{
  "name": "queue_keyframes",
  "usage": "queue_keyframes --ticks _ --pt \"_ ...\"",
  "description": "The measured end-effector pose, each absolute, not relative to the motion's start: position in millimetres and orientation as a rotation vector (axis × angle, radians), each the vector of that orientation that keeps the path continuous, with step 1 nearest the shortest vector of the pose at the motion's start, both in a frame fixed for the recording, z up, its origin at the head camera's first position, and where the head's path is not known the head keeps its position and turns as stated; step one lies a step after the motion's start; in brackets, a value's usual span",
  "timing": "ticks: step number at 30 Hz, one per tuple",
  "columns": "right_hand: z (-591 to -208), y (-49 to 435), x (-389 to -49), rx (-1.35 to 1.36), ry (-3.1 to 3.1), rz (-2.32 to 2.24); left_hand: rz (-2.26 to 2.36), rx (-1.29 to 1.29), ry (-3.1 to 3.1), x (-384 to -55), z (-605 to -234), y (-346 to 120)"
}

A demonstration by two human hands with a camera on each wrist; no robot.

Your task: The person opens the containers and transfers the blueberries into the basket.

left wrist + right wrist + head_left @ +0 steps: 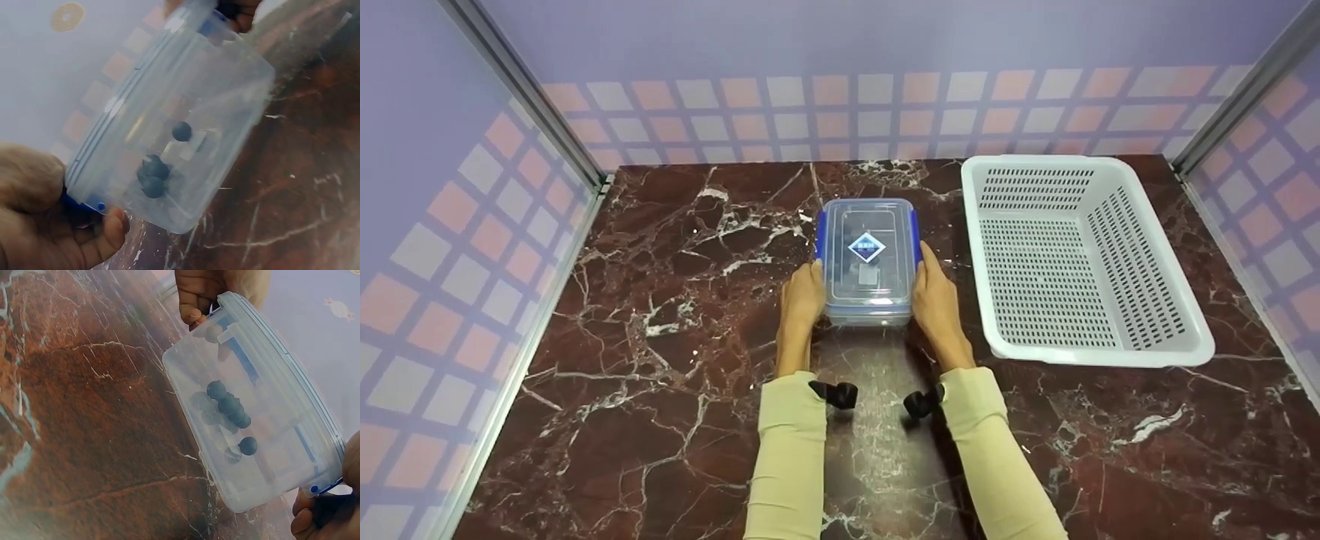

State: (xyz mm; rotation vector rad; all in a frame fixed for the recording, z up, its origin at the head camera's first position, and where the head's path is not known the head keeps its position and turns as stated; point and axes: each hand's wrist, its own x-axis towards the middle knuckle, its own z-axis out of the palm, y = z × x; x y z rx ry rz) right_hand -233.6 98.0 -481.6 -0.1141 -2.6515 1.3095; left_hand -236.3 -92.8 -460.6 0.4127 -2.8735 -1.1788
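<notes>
A clear plastic food container (844, 271) has a lid with blue side clips and a blue diamond label. My left hand (801, 295) grips its left side, and my right hand (937, 301) grips the right side. Through the clear wall in the left wrist view, several small dark round pieces (153, 175) lie inside. The right wrist view shows the same dark pieces (229, 405), some clustered and one apart. Fingers of both hands curl at the blue clips (315, 488). Whether the container's base touches the table cannot be told.
To the right stands a white perforated plastic basket (976, 255) with nothing in it. The dark red marbled tabletop (660, 420) spreads around. Lilac panels with pink and white squares (874, 124) enclose the back and both sides.
</notes>
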Motion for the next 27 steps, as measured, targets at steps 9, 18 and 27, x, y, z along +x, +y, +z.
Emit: queue_keyframes --ticks 9,18,27 --pt "-484.7 97.9 -232.4 -0.107 -2.623 1.294 -1.184 0.459 -2.805 -237.1 -473.2 -97.0" --pt "-484.5 98.8 -233.7 -0.119 -2.604 1.329 -1.114 0.457 -2.860 -237.7 -468.7 -95.3" --pt "-489.1 102.0 -235.3 -0.243 -2.572 1.439 -1.121 0.486 -2.877 -238.5 -468.3 -95.9"
